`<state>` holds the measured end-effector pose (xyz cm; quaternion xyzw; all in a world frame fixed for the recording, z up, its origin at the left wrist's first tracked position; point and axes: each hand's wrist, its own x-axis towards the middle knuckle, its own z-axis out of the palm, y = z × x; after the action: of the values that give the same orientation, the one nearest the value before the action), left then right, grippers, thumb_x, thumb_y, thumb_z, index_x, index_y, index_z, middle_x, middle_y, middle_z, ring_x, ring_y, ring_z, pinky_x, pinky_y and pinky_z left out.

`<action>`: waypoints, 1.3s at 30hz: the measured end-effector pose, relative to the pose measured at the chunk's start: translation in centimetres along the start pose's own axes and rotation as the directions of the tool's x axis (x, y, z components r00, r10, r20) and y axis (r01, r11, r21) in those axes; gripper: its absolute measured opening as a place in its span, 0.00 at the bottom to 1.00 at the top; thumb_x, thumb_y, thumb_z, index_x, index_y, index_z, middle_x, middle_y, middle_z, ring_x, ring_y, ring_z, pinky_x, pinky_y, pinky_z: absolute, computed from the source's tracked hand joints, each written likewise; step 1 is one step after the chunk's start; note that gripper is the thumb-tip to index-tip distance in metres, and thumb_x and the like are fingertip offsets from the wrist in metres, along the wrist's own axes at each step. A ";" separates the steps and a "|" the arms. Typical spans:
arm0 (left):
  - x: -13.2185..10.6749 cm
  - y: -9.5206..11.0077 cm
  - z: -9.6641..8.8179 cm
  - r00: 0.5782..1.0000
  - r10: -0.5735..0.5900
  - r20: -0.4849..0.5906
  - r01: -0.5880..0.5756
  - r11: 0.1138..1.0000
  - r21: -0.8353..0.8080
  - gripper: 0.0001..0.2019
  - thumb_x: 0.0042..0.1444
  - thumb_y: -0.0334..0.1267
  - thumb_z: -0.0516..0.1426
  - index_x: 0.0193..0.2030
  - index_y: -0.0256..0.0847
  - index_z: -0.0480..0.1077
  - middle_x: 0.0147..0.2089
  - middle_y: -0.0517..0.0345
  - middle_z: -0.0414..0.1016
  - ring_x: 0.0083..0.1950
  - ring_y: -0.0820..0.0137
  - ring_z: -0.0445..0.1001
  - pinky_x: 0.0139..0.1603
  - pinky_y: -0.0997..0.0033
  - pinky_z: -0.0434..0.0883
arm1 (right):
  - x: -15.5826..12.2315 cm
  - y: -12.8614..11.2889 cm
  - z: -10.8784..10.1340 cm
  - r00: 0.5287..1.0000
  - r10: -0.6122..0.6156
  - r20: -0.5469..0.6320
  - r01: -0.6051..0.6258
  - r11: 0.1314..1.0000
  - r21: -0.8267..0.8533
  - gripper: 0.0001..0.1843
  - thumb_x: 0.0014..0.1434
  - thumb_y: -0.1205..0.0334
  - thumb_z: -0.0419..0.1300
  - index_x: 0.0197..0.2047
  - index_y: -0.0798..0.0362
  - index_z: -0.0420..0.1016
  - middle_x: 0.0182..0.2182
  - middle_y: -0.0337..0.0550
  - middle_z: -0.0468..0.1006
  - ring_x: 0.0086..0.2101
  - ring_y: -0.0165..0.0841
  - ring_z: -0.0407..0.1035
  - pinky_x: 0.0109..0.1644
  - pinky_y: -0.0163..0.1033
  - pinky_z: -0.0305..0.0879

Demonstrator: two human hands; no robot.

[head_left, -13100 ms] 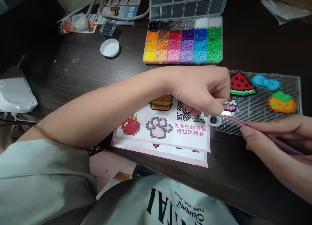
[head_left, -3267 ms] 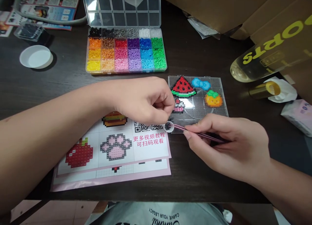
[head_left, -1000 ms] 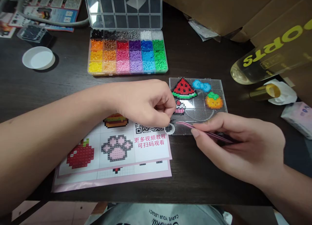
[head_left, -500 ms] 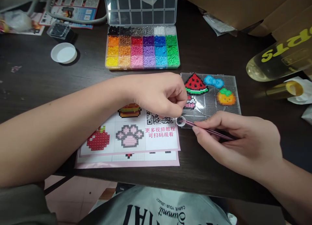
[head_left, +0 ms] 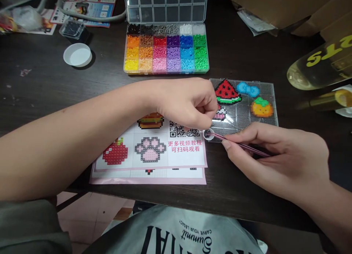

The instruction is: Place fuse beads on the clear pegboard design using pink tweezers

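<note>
My left hand [head_left: 187,101] is curled, its fingertips pinching the rim of a small white cap [head_left: 208,134] with dark beads in it, at the near left corner of the clear pegboard [head_left: 244,120]. My right hand [head_left: 277,155] pinches pink tweezers [head_left: 239,144], whose tips reach into that cap. On the pegboard sit bead pictures: a watermelon [head_left: 227,92], a blue bow [head_left: 248,89], an orange fruit [head_left: 261,108] and a small pink cupcake [head_left: 220,114], partly hidden by my left hand.
Pattern sheets [head_left: 150,151] with an apple, paw and burger lie under my left wrist. An open bead box [head_left: 166,50] of sorted colours stands behind. A white lid [head_left: 77,55], a small black-bead tub [head_left: 73,28], a bottle [head_left: 319,65] and cardboard boxes [head_left: 275,6] ring the dark table.
The view has shifted slightly, so everything sits a little further right. Both hands stay at the small cap, with the tweezer tips still in it.
</note>
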<state>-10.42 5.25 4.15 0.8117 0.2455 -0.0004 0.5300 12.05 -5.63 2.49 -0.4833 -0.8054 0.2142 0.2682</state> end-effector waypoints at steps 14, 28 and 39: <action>0.2 0.0 -0.2 0.997 -0.067 0.040 0.068 0.998 -0.018 0.12 0.54 0.22 0.53 0.28 0.35 0.75 0.20 0.69 0.63 0.22 0.82 0.59 0.21 0.81 0.57 | -0.4 0.7 -1.5 0.995 0.042 -0.088 -0.044 0.999 -0.017 0.07 0.62 0.68 0.67 0.33 0.47 0.79 0.25 0.33 0.84 0.19 0.24 0.70 0.20 0.29 0.63; 0.2 0.1 -0.2 0.992 -0.115 0.057 0.119 0.990 -0.076 0.11 0.53 0.21 0.53 0.26 0.36 0.74 0.18 0.71 0.61 0.19 0.83 0.58 0.18 0.84 0.55 | -0.3 0.9 -0.7 0.995 0.084 -0.047 -0.083 0.996 0.009 0.07 0.62 0.68 0.64 0.34 0.47 0.81 0.24 0.32 0.83 0.19 0.24 0.70 0.20 0.28 0.64; 0.2 0.3 -0.3 0.996 -0.085 0.040 0.087 0.994 -0.064 0.12 0.52 0.19 0.54 0.24 0.35 0.72 0.16 0.73 0.58 0.19 0.84 0.54 0.17 0.85 0.52 | -0.1 0.8 -0.5 0.992 0.124 -0.007 -0.124 0.992 0.013 0.08 0.62 0.68 0.64 0.32 0.49 0.80 0.20 0.32 0.78 0.17 0.24 0.65 0.20 0.31 0.64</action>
<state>-10.19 5.46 4.44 0.7824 0.2701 -0.0304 0.5604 12.93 -5.31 2.40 -0.5314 -0.7715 0.2337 0.2604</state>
